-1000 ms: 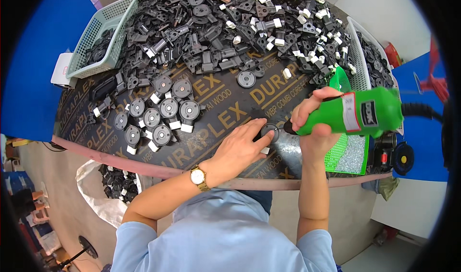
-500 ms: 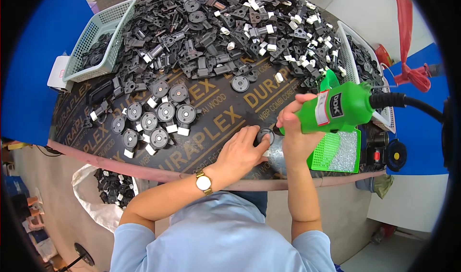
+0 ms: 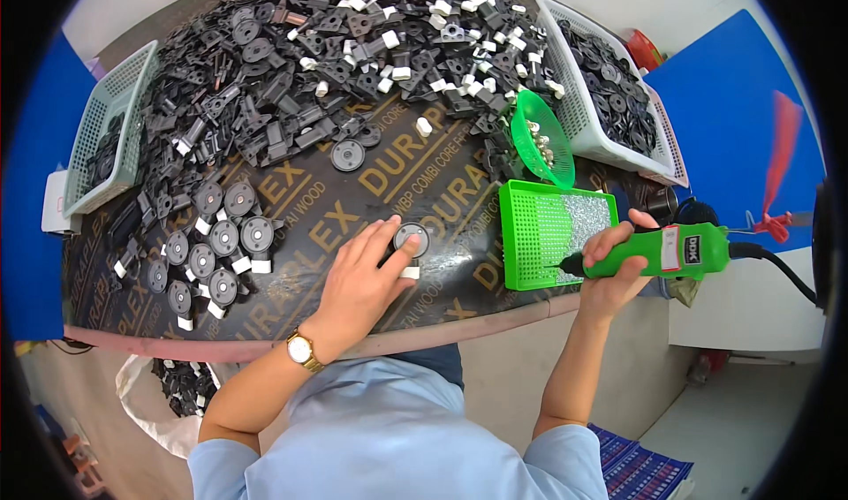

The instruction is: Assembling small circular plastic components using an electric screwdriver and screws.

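Note:
My left hand (image 3: 360, 281) rests flat on the dark board, fingertips touching a round black plastic disc (image 3: 412, 237) with a small white block at its lower edge. My right hand (image 3: 613, 266) grips a green electric screwdriver (image 3: 658, 253), held off to the right over the table edge, its tip pointing left at a flat green tray (image 3: 548, 231) of small screws. Rows of similar finished black discs with white blocks (image 3: 212, 248) lie to the left of my left hand.
A large heap of black plastic parts and white blocks (image 3: 353, 49) covers the far half of the board. A green scoop-like basket (image 3: 541, 138) holds small pieces. White baskets of black parts stand at the right (image 3: 618, 85) and left (image 3: 106, 129). A bag of parts (image 3: 177, 385) lies below the table.
My right hand has swung the green screwdriver away from the disc to the right, past the green tray. My left hand stays on the disc.

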Available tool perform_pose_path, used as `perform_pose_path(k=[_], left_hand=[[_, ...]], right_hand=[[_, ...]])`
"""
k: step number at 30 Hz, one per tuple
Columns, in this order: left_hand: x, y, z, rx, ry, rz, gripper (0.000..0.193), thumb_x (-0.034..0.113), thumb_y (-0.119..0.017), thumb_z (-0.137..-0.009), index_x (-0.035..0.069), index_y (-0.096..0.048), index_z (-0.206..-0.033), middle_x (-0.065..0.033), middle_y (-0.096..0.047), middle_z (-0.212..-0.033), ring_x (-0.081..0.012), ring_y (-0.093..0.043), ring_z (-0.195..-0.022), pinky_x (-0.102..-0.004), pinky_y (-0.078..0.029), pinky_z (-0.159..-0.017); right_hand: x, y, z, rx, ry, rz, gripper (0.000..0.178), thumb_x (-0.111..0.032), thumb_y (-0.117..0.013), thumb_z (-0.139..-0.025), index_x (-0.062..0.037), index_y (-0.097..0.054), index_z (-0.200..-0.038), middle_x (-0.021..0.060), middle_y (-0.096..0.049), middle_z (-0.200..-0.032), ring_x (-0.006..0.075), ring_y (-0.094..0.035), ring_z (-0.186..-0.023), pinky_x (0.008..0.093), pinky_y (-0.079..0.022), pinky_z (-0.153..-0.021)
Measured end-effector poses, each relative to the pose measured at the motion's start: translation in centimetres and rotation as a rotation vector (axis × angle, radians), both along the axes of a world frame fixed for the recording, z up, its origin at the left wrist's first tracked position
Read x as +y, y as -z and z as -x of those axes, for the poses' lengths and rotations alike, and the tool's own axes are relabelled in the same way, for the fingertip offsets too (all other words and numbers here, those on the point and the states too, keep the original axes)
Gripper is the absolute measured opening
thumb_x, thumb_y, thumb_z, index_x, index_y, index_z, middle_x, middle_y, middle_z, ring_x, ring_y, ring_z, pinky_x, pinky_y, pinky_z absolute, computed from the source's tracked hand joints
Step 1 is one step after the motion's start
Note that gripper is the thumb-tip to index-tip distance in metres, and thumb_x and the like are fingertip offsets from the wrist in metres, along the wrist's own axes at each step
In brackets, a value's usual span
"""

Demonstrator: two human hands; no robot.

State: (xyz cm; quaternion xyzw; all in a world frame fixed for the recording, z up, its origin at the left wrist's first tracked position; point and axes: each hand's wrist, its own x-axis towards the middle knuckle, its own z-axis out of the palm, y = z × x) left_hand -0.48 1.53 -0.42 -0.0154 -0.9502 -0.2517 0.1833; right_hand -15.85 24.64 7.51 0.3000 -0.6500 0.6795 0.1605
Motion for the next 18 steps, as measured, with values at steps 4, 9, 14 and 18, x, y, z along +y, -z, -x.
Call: perform_pose_path(k=[4, 9, 14, 18], left_hand=[[0.2, 0.1, 0.1, -0.021, -0.012, 0.002, 0.056, 0.018, -0.073, -0.071, 0.014, -0.053, -0.123, -0.0134, -0.047, -0.131, -0.0317, -0.045, -0.119, -0.0413, -0.039, -0.095], [0.2, -0.3, 0.2, -0.038, -0.012, 0.02, 0.055, 0.018, -0.073, -0.071, 0.013, -0.053, -0.123, -0.0131, -0.047, -0.131, -0.0316, -0.045, -0.119, -0.0419, -0.039, -0.094], [0.2, -0.5, 0.2, -0.032, -0.006, 0.018, 0.055, 0.017, -0.073, -0.071, 0.013, -0.054, -0.122, -0.0138, -0.047, -0.131, -0.0317, -0.046, -0.119, -0.0423, -0.039, -0.094], [0.1, -0.5, 0.2, -0.03, -0.004, 0.016, 0.056, 0.018, -0.073, -0.071, 0.013, -0.054, -0.123, -0.0142, -0.047, -0.131, -0.0316, -0.046, -0.118, -0.0428, -0.039, -0.094]], right_hand=[[0.9, 1.4, -0.3, -0.035, 0.014, 0.007, 0.071, -0.06, -0.055, -0.082, 0.001, -0.042, -0.116, 0.0032, -0.044, -0.059, 0.0102, -0.042, -0.046, 0.023, -0.036, -0.043], [1.0, 1.8, -0.3, -0.038, 0.02, -0.008, 0.071, -0.061, -0.055, -0.082, 0.0004, -0.043, -0.114, 0.0035, -0.045, -0.06, 0.0102, -0.043, -0.046, 0.0231, -0.036, -0.043], [1.1, 1.9, 0.1, -0.012, 0.01, 0.005, 0.067, -0.06, -0.056, -0.082, -0.0007, -0.044, -0.111, 0.0037, -0.045, -0.06, 0.0101, -0.042, -0.046, 0.023, -0.035, -0.042], [0.9, 2.0, -0.1, -0.011, 0.012, 0.006, 0.063, -0.058, -0.057, -0.082, -0.0021, -0.044, -0.109, 0.0039, -0.045, -0.06, 0.0099, -0.042, -0.046, 0.0228, -0.035, -0.042]])
